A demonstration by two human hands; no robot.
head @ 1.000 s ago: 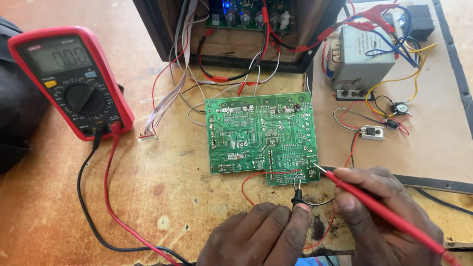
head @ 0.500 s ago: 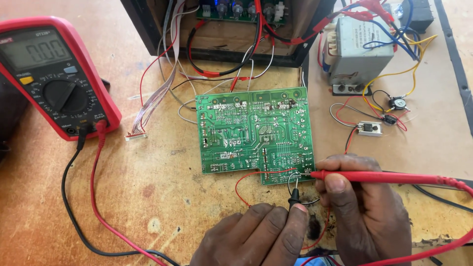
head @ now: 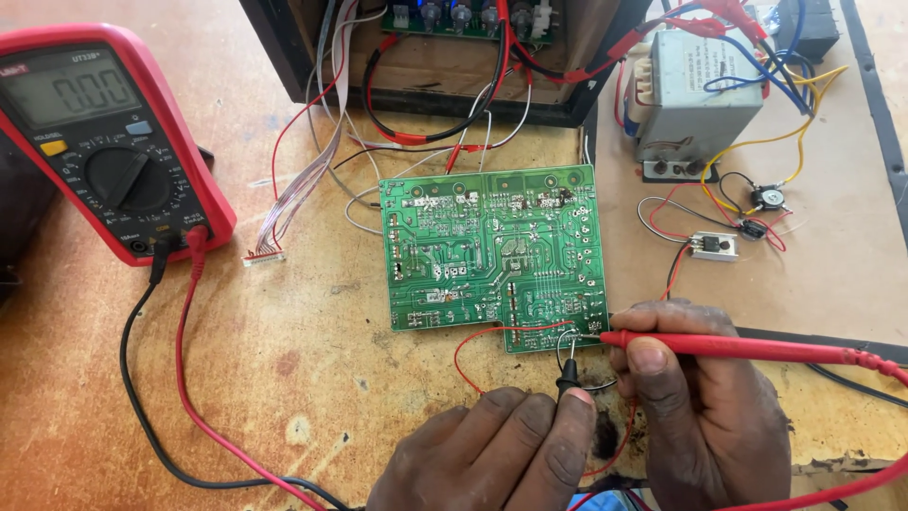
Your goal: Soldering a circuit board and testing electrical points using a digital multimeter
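Since the earlier views the right hand (head: 705,397) has laid the red probe (head: 738,346) flatter, its fingers clamped on the shaft, tip now at the lower right corner of the green circuit board (head: 492,248) flat on the wooden bench (head: 284,378). The left hand (head: 492,454) pinches the black probe (head: 567,378) just below that corner — the red-cased multimeter (head: 104,142) shows zeros. The dark open cabinet (head: 445,57) at the top holds another board and wiring.

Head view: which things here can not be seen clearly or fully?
- Black probe: only its tip shows; the left hand covers its body.
- Red probe in the right hand: its lead leaves the right edge.
- Multimeter: its left side is cut off.
- Circuit board: solder points too small to tell which ones the probes touch.
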